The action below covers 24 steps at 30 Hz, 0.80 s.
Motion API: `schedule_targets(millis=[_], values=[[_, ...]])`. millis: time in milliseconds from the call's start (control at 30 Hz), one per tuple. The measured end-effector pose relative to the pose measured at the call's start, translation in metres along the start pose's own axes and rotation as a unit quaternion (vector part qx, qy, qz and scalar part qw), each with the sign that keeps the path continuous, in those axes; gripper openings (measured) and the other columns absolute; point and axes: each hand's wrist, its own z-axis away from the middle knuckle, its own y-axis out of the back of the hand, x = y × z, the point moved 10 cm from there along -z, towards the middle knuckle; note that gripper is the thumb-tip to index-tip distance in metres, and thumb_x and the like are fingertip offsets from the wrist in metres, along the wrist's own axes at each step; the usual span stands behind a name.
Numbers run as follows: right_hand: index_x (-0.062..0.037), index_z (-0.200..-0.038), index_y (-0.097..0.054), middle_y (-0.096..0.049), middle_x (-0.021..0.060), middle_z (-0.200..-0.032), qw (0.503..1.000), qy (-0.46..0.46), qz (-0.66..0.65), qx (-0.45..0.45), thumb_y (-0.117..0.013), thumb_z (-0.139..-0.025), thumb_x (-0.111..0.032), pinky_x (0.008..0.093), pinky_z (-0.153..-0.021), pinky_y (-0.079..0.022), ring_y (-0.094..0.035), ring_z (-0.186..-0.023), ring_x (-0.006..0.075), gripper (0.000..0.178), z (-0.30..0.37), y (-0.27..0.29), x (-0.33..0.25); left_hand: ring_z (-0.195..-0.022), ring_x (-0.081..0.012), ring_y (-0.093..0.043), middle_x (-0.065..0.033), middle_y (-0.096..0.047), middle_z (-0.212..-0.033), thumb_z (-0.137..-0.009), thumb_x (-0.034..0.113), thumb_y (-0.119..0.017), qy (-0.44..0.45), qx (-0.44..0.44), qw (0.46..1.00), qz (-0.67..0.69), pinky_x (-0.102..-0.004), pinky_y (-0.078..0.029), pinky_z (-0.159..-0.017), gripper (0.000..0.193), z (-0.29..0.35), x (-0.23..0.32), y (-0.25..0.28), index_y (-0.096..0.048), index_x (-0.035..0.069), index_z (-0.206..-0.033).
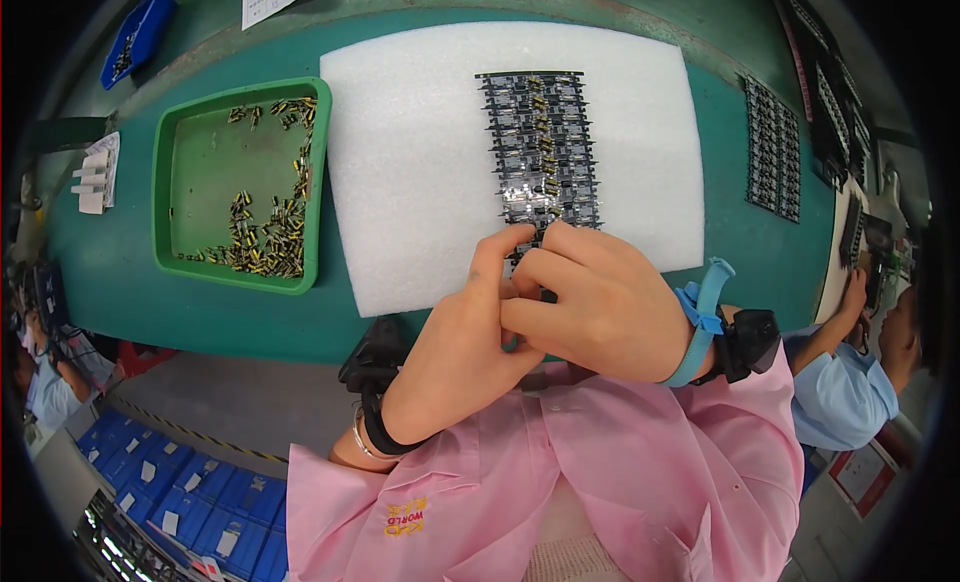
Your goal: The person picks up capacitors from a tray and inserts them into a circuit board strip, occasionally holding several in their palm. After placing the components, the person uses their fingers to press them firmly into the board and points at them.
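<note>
The dark circuit-board panel lies on the white foam sheet, right of the sheet's middle; its long axis runs away from the person, the far end leaning slightly left; a row of small yellow-and-black cylindrical parts follows that axis down its middle; over its near end, the left hand bends its index finger to the board, while the right hand curls its fingers alongside; I cannot tell whether either pinches anything; leftward, a green tray holds loose similar parts.
</note>
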Motion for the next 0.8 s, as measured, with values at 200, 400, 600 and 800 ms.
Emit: schedule_targets(millis=[200,400,600,800], values=[[-0.0081,-0.081,-0.060,-0.054,0.0022,-0.081,0.998,-0.024,-0.066,0.003,-0.071,-0.065,-0.006,0.0314,-0.061,-0.042,-0.050,-0.074,0.0221,0.020,-0.001,-0.002,0.007,-0.055,-0.0122,-0.047,-0.0035,-0.050,-0.064,-0.069,-0.002,-0.067,0.021,-0.039,0.999,-0.011,-0.0238,-0.041,-0.055,0.074,0.000,0.005,0.002,-0.033,0.007,-0.134],[-0.0061,-0.084,-0.060,-0.058,0.0040,-0.084,0.976,-0.047,-0.208,0.052,-0.073,-0.074,-0.006,0.0314,-0.063,-0.042,-0.053,-0.076,0.0214,0.017,0.003,0.005,0.027,-0.058,-0.0025,-0.041,0.0030,-0.049,-0.064,-0.074,-0.010,-0.060,-0.029,-0.025,0.993,0.108,-0.0186,-0.036,-0.055,0.060,0.002,0.006,0.005,-0.038,0.000,-0.129],[-0.0048,-0.085,-0.062,-0.060,0.0049,-0.083,0.967,-0.069,-0.224,0.095,-0.076,-0.073,-0.006,0.0305,-0.064,-0.041,-0.054,-0.075,0.0189,0.018,0.006,0.024,0.035,-0.058,-0.0016,-0.039,0.0041,-0.048,-0.064,-0.084,-0.003,-0.056,0.004,-0.049,0.979,0.196,-0.0182,-0.033,-0.054,0.035,0.008,0.014,0.014,-0.046,-0.003,-0.117],[-0.0045,-0.082,-0.063,-0.060,0.0041,-0.079,0.963,-0.034,-0.235,0.129,-0.078,-0.071,-0.005,0.0282,-0.064,-0.038,-0.053,-0.071,0.0177,0.018,0.007,0.029,0.029,-0.062,-0.0009,-0.041,0.0046,-0.050,-0.068,-0.094,0.003,-0.052,-0.024,-0.026,0.944,0.329,-0.0174,-0.032,-0.056,0.009,0.008,0.018,0.016,-0.054,-0.002,-0.102]])
